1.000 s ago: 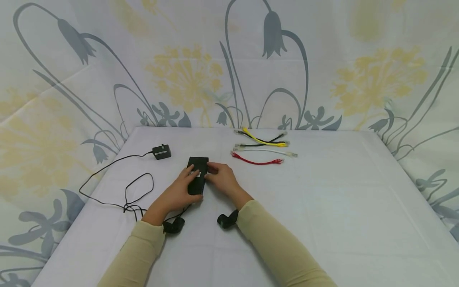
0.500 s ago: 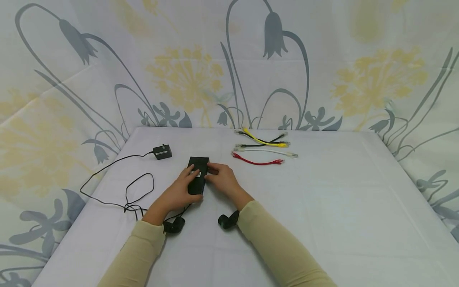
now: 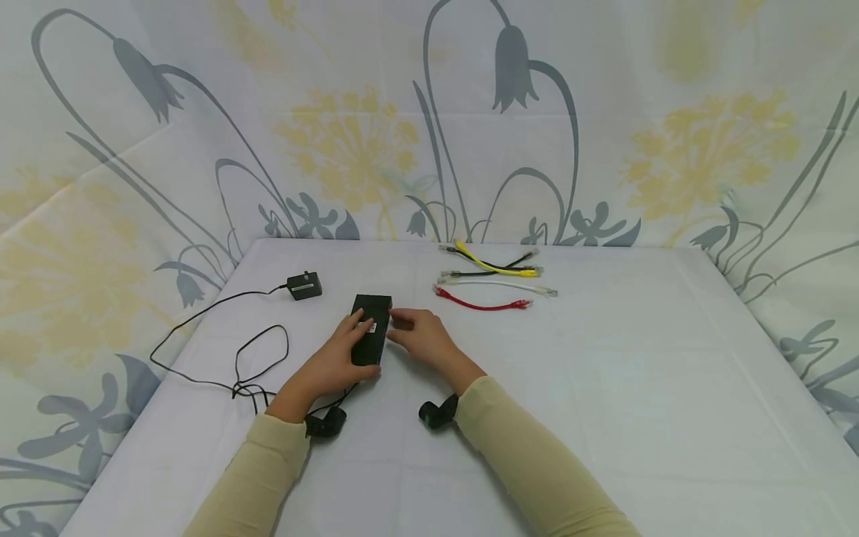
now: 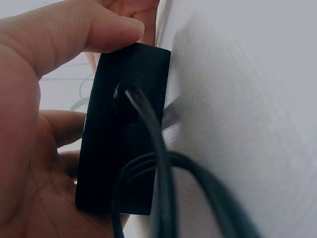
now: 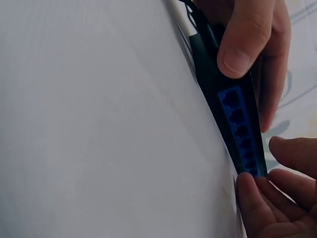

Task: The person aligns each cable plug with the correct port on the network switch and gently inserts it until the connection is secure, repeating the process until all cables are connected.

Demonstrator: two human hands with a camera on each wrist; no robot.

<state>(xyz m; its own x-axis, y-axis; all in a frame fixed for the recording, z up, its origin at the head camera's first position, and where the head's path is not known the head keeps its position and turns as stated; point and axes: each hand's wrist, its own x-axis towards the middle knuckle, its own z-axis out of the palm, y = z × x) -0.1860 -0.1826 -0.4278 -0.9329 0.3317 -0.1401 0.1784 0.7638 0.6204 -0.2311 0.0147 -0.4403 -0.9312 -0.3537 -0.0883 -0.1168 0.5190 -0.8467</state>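
A black network switch (image 3: 371,302) lies on the white table. My left hand (image 3: 327,367) grips it, fingers spread over its top and thumb against the near end. In the left wrist view, a black power cord (image 4: 148,119) runs into that end of the switch. Along the right side is a row of blue Ethernet ports (image 5: 239,129), seen in the right wrist view. My right hand (image 3: 423,337) is beside the far end of this side, fingertips right at the last ports, with nothing seen between its fingers.
A black power adapter (image 3: 305,286) sits at the back left, its looped cord (image 3: 194,313) trailing toward the left wrist. At the back, right of the switch, lie short patch cables: red (image 3: 479,306), white (image 3: 499,283), yellow (image 3: 485,262) and black ones crossing beneath it.
My right hand has drawn slightly to the right, away from the side of the switch. The left hand and switch have held their place.
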